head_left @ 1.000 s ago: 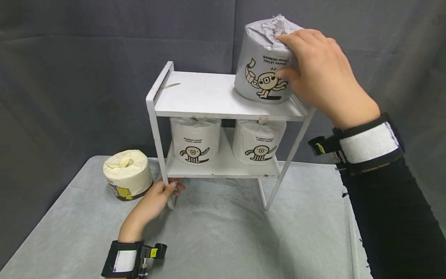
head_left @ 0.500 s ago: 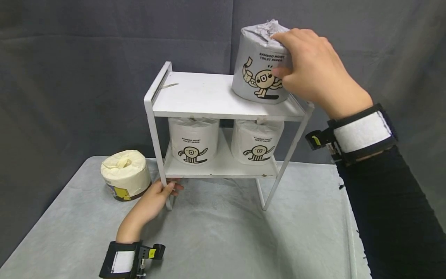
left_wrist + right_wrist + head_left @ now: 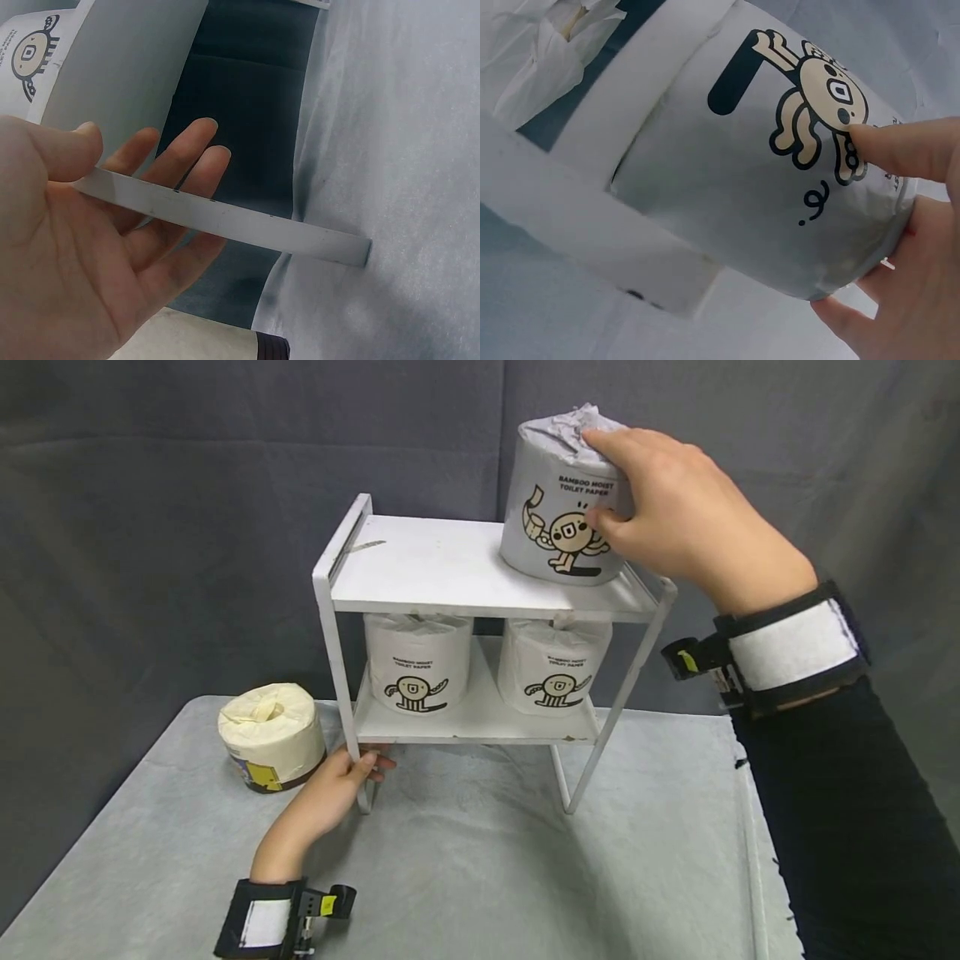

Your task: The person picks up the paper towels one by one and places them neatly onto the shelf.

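A grey-wrapped toilet paper roll (image 3: pixel 547 510) stands upright at the right end of the white rack's top shelf (image 3: pixel 435 556). My right hand (image 3: pixel 690 518) grips it from the right, thumb on the printed front and fingers over the top. In the right wrist view the roll's base (image 3: pixel 705 202) meets the shelf edge. Low on the left, my left hand (image 3: pixel 330 793) holds the rack's front left leg (image 3: pixel 225 217), thumb in front and fingers behind it; the left wrist view shows those fingers only loosely bent.
Two white-wrapped toilet paper rolls, a left one (image 3: pixel 416 664) and a right one (image 3: pixel 555 668), stand on the lower shelf (image 3: pixel 465 727). A yellow-wrapped roll (image 3: pixel 273 735) sits on the cloth-covered table (image 3: pixel 465 868) left of the rack. A dark grey curtain (image 3: pixel 225 527) hangs behind.
The grey-wrapped roll has shifted slightly left and down on the top shelf with my right hand around it. My left hand stays at the rack's leg.
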Tool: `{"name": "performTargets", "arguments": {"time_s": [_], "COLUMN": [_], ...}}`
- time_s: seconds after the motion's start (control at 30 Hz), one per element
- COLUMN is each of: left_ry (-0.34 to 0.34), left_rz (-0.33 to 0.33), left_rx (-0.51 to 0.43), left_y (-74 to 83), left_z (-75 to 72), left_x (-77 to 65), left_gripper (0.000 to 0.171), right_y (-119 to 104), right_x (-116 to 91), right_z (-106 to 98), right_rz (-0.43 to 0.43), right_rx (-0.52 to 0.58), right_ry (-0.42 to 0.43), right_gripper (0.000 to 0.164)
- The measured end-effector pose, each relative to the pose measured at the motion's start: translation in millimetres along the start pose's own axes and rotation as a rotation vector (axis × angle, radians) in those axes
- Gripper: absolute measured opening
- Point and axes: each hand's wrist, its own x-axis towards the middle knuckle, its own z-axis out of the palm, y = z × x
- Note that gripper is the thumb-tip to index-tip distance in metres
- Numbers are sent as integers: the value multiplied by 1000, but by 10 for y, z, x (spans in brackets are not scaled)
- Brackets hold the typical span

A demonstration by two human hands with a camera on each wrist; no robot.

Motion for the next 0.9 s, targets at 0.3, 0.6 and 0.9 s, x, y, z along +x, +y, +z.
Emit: {"name": "performTargets", "arguments": {"time_s": [0.3, 0.6, 0.9], "left_ry": [5, 6, 5], "left_rz": [-6, -2, -3], "left_rx": [5, 12, 13], "left_y": [-22, -13, 10], "left_z": [21, 21, 39], "left_x": [32, 41, 36], "left_gripper": [33, 33, 33], "right_y": [4, -3, -20], "right_x": [-15, -114, -282], "right_z": [28, 12, 94], "right_rz": [-41, 20, 61], "right_rx": [-11, 8, 85], "right_ry": [53, 29, 293], "right_gripper": [62, 68, 54]}}
